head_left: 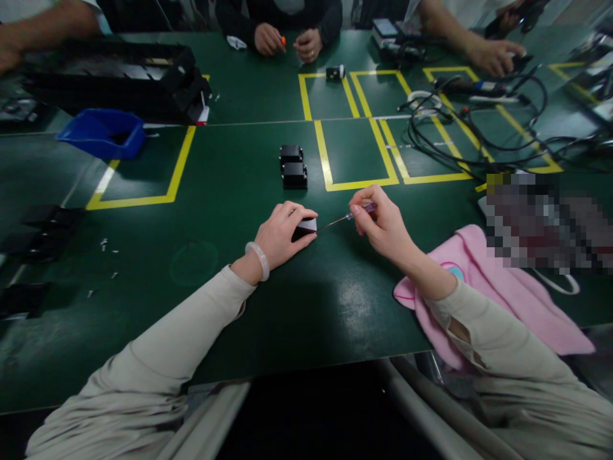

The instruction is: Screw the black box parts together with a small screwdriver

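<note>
My left hand (285,231) grips a small black box-shaped part (306,225) against the green table, its fingers and thumb closed around the sides. My right hand (378,220) is closed on the purple-tinted handle of a screwdriver (342,219). The screwdriver's thin shaft slants down to the left, and its tip meets the right-hand side of the part; what it touches there is too small to make out. Beyond my hands stand two similar black parts (294,174), one right behind the other. The underside of the held part is hidden.
A blue scoop-shaped bin (108,133) and a long black tray (115,83) lie at the far left. Loose screws (104,244) and black parts (36,246) are on the left. A pink cloth (498,287) touches my right forearm. Cables (454,137) spread at right; co-workers' hands (287,43) are opposite.
</note>
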{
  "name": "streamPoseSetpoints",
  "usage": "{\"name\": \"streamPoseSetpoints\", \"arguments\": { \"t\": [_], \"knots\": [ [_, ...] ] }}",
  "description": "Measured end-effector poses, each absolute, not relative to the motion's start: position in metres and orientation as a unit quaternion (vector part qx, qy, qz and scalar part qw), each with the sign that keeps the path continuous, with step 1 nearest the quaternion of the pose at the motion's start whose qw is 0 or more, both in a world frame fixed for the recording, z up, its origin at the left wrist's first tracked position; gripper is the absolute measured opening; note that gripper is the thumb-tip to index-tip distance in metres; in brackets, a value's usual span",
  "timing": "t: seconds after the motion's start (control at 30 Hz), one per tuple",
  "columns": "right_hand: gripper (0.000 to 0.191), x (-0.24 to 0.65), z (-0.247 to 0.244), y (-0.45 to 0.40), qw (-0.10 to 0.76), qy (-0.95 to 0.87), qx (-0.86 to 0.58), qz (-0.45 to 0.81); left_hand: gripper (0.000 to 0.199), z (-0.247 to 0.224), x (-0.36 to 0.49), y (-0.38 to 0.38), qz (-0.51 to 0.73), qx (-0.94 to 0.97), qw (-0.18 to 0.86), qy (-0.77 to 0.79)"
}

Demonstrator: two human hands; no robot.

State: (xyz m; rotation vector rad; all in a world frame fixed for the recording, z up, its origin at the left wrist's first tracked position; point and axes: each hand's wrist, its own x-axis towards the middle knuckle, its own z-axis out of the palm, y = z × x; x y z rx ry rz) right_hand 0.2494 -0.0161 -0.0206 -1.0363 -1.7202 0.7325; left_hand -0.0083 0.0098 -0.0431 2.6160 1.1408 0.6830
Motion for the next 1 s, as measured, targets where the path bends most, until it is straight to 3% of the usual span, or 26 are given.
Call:
{"name": "streamPoseSetpoints", "arguments": {
  "t": [1.0],
  "knots": [
    [0.029, 0.2494, -0.0161, -0.0166, 0.469, -0.714, -0.428, 0.295, 0.034, -0.0418, -0.008, 0.0098, 0.229, 0.886, 0.11, 0.388]
  ]
}}
